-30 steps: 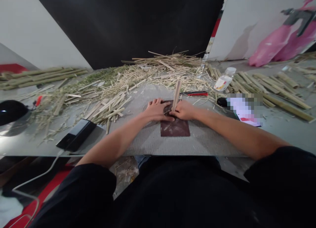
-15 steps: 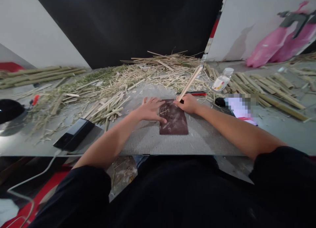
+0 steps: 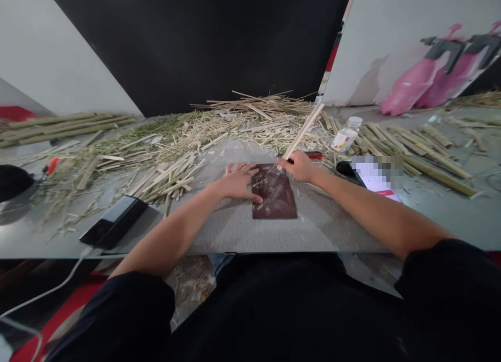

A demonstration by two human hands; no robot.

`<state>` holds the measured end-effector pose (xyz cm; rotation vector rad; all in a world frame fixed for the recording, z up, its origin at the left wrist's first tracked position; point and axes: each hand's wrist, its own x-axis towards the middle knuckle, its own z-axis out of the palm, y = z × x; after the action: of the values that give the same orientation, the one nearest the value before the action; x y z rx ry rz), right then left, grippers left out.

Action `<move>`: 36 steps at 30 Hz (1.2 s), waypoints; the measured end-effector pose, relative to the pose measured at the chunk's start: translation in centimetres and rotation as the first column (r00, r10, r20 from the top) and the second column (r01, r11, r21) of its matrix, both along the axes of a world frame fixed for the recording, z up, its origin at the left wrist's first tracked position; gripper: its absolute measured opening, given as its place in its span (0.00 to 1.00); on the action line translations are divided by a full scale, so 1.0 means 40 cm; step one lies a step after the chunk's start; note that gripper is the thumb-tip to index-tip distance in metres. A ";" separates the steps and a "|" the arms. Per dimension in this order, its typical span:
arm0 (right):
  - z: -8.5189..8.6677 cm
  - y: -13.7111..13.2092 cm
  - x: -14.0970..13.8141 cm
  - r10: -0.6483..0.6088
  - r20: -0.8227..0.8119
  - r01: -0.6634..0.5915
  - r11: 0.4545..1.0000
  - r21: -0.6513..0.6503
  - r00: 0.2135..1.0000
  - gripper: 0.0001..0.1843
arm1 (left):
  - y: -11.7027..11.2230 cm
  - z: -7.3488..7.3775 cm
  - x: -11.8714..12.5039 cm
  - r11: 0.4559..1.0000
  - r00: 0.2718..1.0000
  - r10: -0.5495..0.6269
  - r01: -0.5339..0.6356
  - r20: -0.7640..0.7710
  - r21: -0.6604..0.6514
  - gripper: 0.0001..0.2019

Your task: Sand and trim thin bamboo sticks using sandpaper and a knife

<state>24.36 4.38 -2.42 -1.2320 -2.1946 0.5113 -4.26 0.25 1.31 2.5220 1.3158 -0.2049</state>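
A dark red-brown sandpaper sheet (image 3: 274, 195) lies flat on the grey table (image 3: 235, 231) in front of me. My left hand (image 3: 237, 181) rests open with its fingers spread, pressing the sheet's left edge. My right hand (image 3: 299, 166) is closed around the lower end of a pale bamboo strip (image 3: 305, 129). The strip slants up and to the right, and its lower tip sits at the sheet's far right corner.
Cut bamboo strips and shavings (image 3: 219, 127) cover the table's far side. Green bamboo stalks lie at far left (image 3: 62, 126) and right (image 3: 422, 148). A black box with a cable (image 3: 113, 221) sits left, a red-handled tool (image 3: 313, 155) and a small bottle (image 3: 344, 135) right.
The strip went from nearly upright, gripped by both hands at mid-sheet, to slanting right at the far corner. My left hand let go and now lies flat on the sheet's edge.
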 end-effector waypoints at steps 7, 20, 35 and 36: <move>-0.004 -0.105 -0.136 0.244 0.359 -0.305 0.945 0.123 0.901 0.26 | -0.007 -0.010 0.014 0.998 0.998 -0.062 0.062 -0.002 -0.006 0.65; -0.024 -0.070 -0.146 0.347 0.333 -0.401 0.910 0.106 0.877 0.19 | 0.001 -0.023 0.019 0.998 0.998 -0.055 0.055 0.000 -0.024 0.67; -0.024 -0.069 -0.136 0.346 0.357 -0.413 0.901 0.131 0.868 0.20 | 0.002 -0.020 0.023 0.998 0.998 -0.053 0.052 -0.016 -0.035 0.68; -0.023 -0.069 -0.136 0.305 0.362 -0.374 0.917 0.138 0.881 0.20 | 0.002 -0.018 0.023 0.998 0.998 -0.055 0.055 -0.021 -0.034 0.68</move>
<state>18.92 1.60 -3.33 -0.8710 -2.7004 0.2089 -3.32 0.33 0.58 2.5364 1.2412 -0.2645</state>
